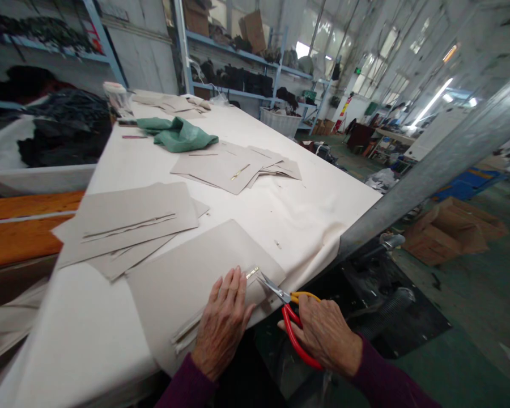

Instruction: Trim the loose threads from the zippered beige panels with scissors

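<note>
My left hand (221, 323) lies flat, fingers spread, on a beige fabric piece (187, 277) at the near edge of the white-covered table (280, 215). A short gold zipper end (252, 272) shows just past my fingertips. My right hand (325, 334) grips red-and-yellow scissors (289, 317); their blades are parted and point at the zipper end on the fabric's right edge.
More beige fabric pieces lie in stacks at mid-left (131, 224) and mid-table (233, 167). A green cloth (176, 134) sits further back. A grey metal beam (442, 164) slants across the right. Shelves, cardboard boxes (454, 229) and orange boards (21, 224) surround the table.
</note>
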### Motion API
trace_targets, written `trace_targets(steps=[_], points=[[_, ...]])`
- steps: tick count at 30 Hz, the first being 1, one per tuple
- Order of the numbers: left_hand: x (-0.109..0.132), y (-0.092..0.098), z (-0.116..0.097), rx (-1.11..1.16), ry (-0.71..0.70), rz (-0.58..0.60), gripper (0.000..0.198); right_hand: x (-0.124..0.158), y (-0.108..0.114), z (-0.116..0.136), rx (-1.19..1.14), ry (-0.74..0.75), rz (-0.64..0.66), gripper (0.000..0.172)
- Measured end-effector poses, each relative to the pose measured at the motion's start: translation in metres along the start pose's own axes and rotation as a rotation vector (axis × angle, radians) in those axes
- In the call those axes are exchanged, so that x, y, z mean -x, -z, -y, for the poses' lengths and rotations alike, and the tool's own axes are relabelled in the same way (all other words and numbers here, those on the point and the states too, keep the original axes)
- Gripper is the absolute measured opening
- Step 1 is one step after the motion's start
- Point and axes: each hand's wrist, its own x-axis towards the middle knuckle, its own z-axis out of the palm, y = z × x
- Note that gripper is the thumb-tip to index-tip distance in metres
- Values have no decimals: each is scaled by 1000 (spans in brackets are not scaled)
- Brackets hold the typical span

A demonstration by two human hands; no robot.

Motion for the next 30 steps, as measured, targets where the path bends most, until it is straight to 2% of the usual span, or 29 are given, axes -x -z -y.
trace_targets(steps=[5, 14, 22, 30], points=[[1, -1, 0, -24, -10, -1, 52, 2, 10, -5, 41, 30, 41, 70], [1, -2, 0, -35, -1, -20, 51, -17, 0, -7, -27, 101, -46, 61], [1, -4, 0, 4, 6, -27, 46, -14, -1, 0, -15, 30, -53, 63], [0, -2, -1, -34, -3, -32, 46, -32, 5, 8, -53, 48, -23, 58]])
